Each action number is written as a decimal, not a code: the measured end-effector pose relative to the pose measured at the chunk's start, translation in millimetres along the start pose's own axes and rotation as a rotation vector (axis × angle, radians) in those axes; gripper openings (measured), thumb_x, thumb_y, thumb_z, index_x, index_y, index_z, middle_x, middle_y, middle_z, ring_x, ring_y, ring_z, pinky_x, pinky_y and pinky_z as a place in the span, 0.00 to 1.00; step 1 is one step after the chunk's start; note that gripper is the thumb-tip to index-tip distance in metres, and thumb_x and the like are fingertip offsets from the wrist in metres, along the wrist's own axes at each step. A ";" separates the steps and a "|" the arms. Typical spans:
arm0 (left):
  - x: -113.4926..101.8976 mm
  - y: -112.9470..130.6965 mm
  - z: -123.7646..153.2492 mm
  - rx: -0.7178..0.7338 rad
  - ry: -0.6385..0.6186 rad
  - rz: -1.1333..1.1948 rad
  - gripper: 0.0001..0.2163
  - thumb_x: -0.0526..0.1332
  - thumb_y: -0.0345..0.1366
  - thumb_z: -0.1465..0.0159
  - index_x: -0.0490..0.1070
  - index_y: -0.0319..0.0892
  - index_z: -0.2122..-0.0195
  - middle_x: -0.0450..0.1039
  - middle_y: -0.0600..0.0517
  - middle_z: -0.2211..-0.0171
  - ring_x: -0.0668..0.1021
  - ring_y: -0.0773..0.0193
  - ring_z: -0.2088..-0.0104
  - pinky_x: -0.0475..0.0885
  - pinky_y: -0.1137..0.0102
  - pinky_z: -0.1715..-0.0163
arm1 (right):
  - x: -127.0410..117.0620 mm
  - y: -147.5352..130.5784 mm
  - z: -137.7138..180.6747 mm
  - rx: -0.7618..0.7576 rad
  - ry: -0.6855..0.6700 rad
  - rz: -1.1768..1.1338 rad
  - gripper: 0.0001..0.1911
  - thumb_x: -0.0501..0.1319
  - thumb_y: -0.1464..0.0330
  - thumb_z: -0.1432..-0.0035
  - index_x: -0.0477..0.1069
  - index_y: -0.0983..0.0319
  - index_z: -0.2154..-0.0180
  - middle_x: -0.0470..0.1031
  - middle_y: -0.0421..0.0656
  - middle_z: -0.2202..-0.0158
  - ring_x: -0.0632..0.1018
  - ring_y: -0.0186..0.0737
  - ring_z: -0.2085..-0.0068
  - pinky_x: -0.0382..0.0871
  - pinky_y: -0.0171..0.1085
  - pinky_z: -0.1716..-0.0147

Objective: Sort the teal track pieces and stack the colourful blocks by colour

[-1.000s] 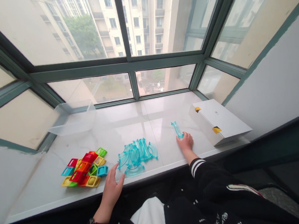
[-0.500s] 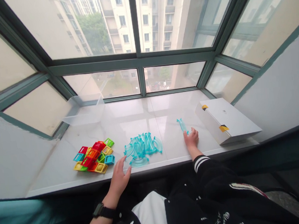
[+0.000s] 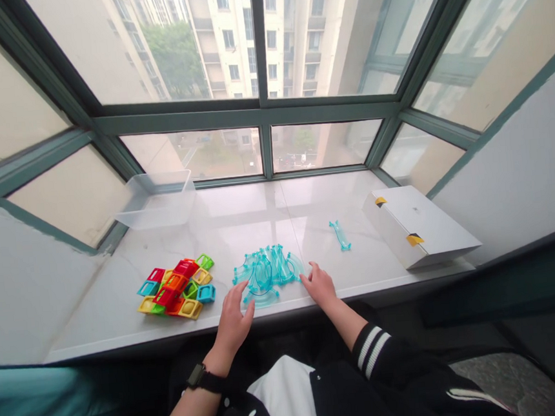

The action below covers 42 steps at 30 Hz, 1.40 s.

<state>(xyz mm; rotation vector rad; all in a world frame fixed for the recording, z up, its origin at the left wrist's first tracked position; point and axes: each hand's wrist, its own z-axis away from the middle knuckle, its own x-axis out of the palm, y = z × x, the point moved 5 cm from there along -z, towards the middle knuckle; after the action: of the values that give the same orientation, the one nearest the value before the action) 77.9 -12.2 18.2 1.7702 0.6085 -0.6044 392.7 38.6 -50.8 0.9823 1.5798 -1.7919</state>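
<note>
A pile of clear turquoise plastic track pieces (image 3: 268, 270), some curved, lies near the front edge of the sill. My left hand (image 3: 235, 315) is at the pile's lower left, thumb and fingers apart, holding nothing. At the pile's right side is my right hand (image 3: 319, 283), its fingers apart at the outermost curved piece; whether they touch it I cannot tell. One single turquoise track piece (image 3: 341, 235) lies by itself farther right, beyond my right hand.
Left of the pile is a heap of colourful square plastic blocks (image 3: 178, 289). A clear plastic bin (image 3: 158, 212) stands at the back left. To the right sits a white box (image 3: 425, 224) with yellow-black tabs. Window frames (image 3: 266, 145) border the pale sill (image 3: 238, 205).
My right hand has let go of the single track piece and moved left to the pile. My left hand has shifted slightly right, closer to the pile.
</note>
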 end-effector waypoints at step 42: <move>80.0 76.0 -51.8 0.292 -0.239 -0.088 0.22 0.57 0.46 0.26 0.68 0.44 0.34 0.71 0.40 0.35 0.71 0.48 0.33 0.66 0.50 0.32 | -32.5 -14.4 6.6 0.105 -0.124 -0.802 0.27 0.66 0.56 0.46 0.75 0.62 0.47 0.68 0.32 0.76 0.75 0.40 0.69 0.73 0.41 0.59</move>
<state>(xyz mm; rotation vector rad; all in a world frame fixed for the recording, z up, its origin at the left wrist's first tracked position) 192.8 26.5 31.0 1.9100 0.4503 -0.9915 399.0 32.4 -15.8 0.2499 1.9713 -2.4082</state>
